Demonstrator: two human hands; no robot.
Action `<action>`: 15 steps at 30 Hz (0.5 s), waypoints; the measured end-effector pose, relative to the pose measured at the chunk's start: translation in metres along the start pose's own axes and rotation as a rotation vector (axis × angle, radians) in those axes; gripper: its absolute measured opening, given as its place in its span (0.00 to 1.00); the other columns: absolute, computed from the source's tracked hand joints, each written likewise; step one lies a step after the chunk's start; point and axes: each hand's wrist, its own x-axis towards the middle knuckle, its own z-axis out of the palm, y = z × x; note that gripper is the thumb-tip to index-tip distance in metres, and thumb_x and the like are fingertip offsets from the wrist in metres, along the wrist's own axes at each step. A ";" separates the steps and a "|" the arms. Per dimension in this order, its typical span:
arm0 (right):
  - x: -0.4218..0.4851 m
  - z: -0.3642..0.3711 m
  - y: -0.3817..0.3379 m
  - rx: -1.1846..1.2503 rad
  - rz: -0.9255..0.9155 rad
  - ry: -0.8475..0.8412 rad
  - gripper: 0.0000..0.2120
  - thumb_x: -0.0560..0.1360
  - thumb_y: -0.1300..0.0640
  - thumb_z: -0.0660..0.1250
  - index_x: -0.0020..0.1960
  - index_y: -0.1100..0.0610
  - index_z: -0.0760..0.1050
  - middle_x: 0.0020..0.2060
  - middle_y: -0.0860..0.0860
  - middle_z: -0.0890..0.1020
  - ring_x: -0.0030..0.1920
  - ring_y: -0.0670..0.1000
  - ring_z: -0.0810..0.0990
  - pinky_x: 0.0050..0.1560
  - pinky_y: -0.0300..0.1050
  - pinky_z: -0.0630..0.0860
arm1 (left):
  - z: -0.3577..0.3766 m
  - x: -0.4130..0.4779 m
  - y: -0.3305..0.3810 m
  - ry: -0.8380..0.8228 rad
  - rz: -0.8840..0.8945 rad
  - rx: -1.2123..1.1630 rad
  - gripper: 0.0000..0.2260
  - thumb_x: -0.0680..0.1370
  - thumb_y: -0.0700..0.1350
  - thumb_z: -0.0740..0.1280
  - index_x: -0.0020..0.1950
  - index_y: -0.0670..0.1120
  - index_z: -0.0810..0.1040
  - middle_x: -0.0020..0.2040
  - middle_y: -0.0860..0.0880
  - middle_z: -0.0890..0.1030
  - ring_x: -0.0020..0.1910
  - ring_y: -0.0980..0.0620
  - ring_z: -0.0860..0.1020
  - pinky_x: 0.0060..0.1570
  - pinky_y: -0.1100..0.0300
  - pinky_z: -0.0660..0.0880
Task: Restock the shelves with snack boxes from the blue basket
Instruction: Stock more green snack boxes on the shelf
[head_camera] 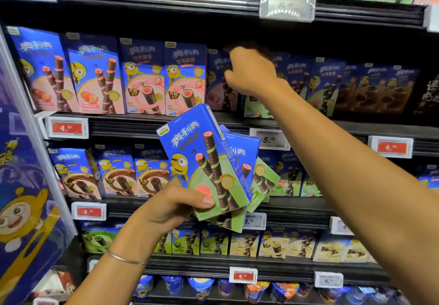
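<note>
L hand (175,206) gripped a fan of snack boxes (209,159) by their lower ends, thumb pressed across the green bottom of the front box, fingers hidden behind. The boxes were held in the air in front of the shelving, tilted to the right. They were blue on top and green below, w/ dark wafer rolls and a yellow cartoon figure printed on the front one. At least three were in the fan; exact count unclear. A thin bracelet (123,258) sat on the L wrist.

R hand (251,72) was up at the second shelf (166,126), arm stretched from the lower right. Its fingers curled over the top edge of a shelf box (217,91) standing upright in the row, thumb against the box's front face, so it pinched the box top. The hand was blurred and that part of the shelf was in shadow.

Left of that box, toward the shelf's left end, stood pink strawberry boxes (145,79). To the right stood green-fronted boxes (325,83), set further back. Red price tags (67,127) hung on the shelf's front edge. The shelf below carried brown chocolate boxes (116,174) at its left end. The bottom shelf held snack cups (200,288).
</note>
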 end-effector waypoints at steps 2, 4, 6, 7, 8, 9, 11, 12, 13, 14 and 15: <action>0.012 0.000 -0.007 -0.055 0.006 -0.136 0.03 0.77 0.57 0.63 0.47 0.56 0.70 0.53 0.60 0.81 0.45 0.59 0.74 0.44 0.49 0.68 | -0.005 -0.001 -0.001 0.022 0.038 -0.014 0.12 0.57 0.31 0.72 0.37 0.41 0.88 0.37 0.45 0.87 0.37 0.48 0.86 0.40 0.59 0.83; 0.024 0.002 -0.012 -0.102 0.018 -0.223 0.07 0.79 0.57 0.62 0.52 0.58 0.77 0.57 0.61 0.80 0.48 0.59 0.75 0.47 0.49 0.69 | -0.012 -0.002 -0.003 0.026 0.072 -0.013 0.17 0.55 0.35 0.75 0.43 0.43 0.89 0.42 0.45 0.88 0.42 0.46 0.87 0.44 0.55 0.84; 0.037 0.005 -0.015 -0.113 0.051 -0.263 0.14 0.80 0.56 0.62 0.62 0.61 0.78 0.62 0.61 0.79 0.56 0.61 0.77 0.51 0.50 0.70 | -0.017 -0.003 -0.005 0.045 0.075 0.001 0.19 0.54 0.36 0.76 0.45 0.43 0.89 0.44 0.43 0.88 0.44 0.44 0.87 0.45 0.52 0.84; 0.041 0.006 -0.016 -0.116 0.069 -0.282 0.16 0.80 0.56 0.62 0.65 0.61 0.77 0.64 0.61 0.78 0.60 0.62 0.77 0.53 0.51 0.71 | -0.020 -0.004 -0.005 0.054 0.070 0.000 0.21 0.54 0.35 0.76 0.46 0.43 0.89 0.45 0.42 0.87 0.45 0.43 0.87 0.46 0.51 0.84; 0.044 0.006 -0.017 -0.114 0.085 -0.305 0.17 0.81 0.56 0.62 0.67 0.60 0.76 0.66 0.61 0.77 0.62 0.62 0.77 0.54 0.52 0.72 | -0.022 -0.004 -0.006 0.058 0.070 -0.003 0.22 0.54 0.35 0.76 0.47 0.42 0.89 0.46 0.41 0.87 0.46 0.42 0.87 0.46 0.50 0.84; 0.046 0.005 -0.016 -0.110 0.089 -0.321 0.18 0.81 0.55 0.62 0.68 0.60 0.75 0.66 0.60 0.76 0.62 0.62 0.77 0.54 0.53 0.73 | -0.022 -0.005 -0.005 0.060 0.072 -0.002 0.22 0.54 0.35 0.76 0.47 0.43 0.89 0.46 0.41 0.88 0.46 0.42 0.87 0.46 0.50 0.84; 0.050 0.003 -0.015 -0.110 0.086 -0.340 0.17 0.80 0.56 0.63 0.67 0.60 0.76 0.65 0.60 0.77 0.58 0.62 0.78 0.51 0.52 0.73 | -0.023 -0.006 -0.005 0.051 0.075 0.003 0.21 0.55 0.35 0.76 0.47 0.44 0.89 0.45 0.43 0.88 0.45 0.43 0.87 0.45 0.52 0.84; 0.050 0.002 -0.014 -0.112 0.079 -0.338 0.16 0.80 0.56 0.63 0.65 0.60 0.77 0.63 0.60 0.78 0.55 0.62 0.78 0.49 0.51 0.73 | -0.024 -0.007 -0.005 0.044 0.080 0.001 0.22 0.55 0.35 0.76 0.48 0.45 0.89 0.45 0.43 0.88 0.45 0.43 0.87 0.46 0.52 0.84; 0.050 0.001 -0.014 -0.115 0.071 -0.329 0.15 0.80 0.56 0.63 0.63 0.60 0.78 0.60 0.60 0.79 0.52 0.61 0.77 0.48 0.50 0.72 | -0.024 -0.008 -0.005 0.040 0.089 0.000 0.23 0.55 0.35 0.76 0.49 0.45 0.89 0.47 0.43 0.88 0.46 0.43 0.87 0.47 0.51 0.84; 0.050 -0.001 -0.013 -0.113 0.063 -0.313 0.13 0.80 0.56 0.63 0.60 0.61 0.78 0.58 0.60 0.80 0.49 0.60 0.76 0.47 0.50 0.71 | -0.025 -0.007 -0.005 0.038 0.096 -0.002 0.24 0.55 0.35 0.76 0.50 0.45 0.89 0.48 0.42 0.87 0.48 0.42 0.87 0.48 0.50 0.84; 0.050 -0.004 -0.012 -0.104 0.061 -0.292 0.11 0.79 0.56 0.64 0.58 0.61 0.78 0.57 0.60 0.80 0.48 0.60 0.75 0.46 0.49 0.70 | -0.025 -0.007 -0.006 0.039 0.099 0.000 0.24 0.55 0.35 0.76 0.51 0.45 0.89 0.49 0.42 0.87 0.48 0.41 0.86 0.50 0.49 0.84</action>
